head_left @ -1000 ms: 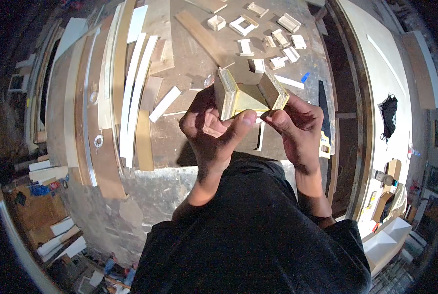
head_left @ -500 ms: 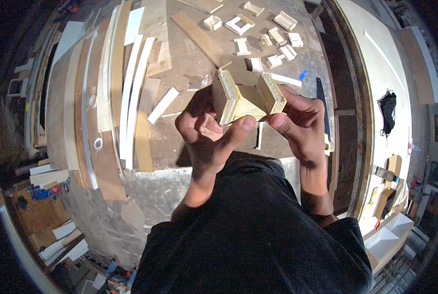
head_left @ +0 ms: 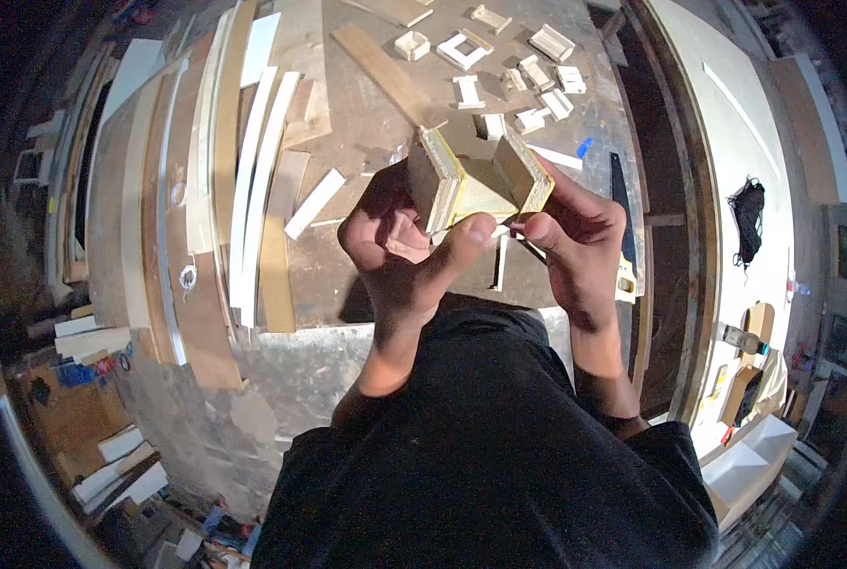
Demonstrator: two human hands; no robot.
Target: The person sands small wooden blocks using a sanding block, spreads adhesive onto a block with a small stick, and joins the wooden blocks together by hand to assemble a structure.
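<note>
A small wooden channel-shaped piece (head_left: 485,194) is held up over the table, its two thick plywood sides joined by a flat base, with yellowish edges. My left hand (head_left: 400,256) is closed around its left side, the thumb pressed on the near edge of the base. On the other side, my right hand (head_left: 584,242) grips the right plywood side, with fingers behind it and the thumb at its lower corner. Something thin shows by the right thumb tip; I cannot make out what it is.
Several small wooden assemblies (head_left: 535,71) lie at the table's far right. Long boards and white strips (head_left: 262,190) cover the left side. A handsaw (head_left: 622,209) lies by the right edge, near a blue object (head_left: 585,147). A black tangled bundle (head_left: 748,220) rests on the right-hand board.
The wooden piece has tilted slightly in my hands. My right thumb has moved a little left and down along its near edge, and the right hand has shifted slightly with it.
</note>
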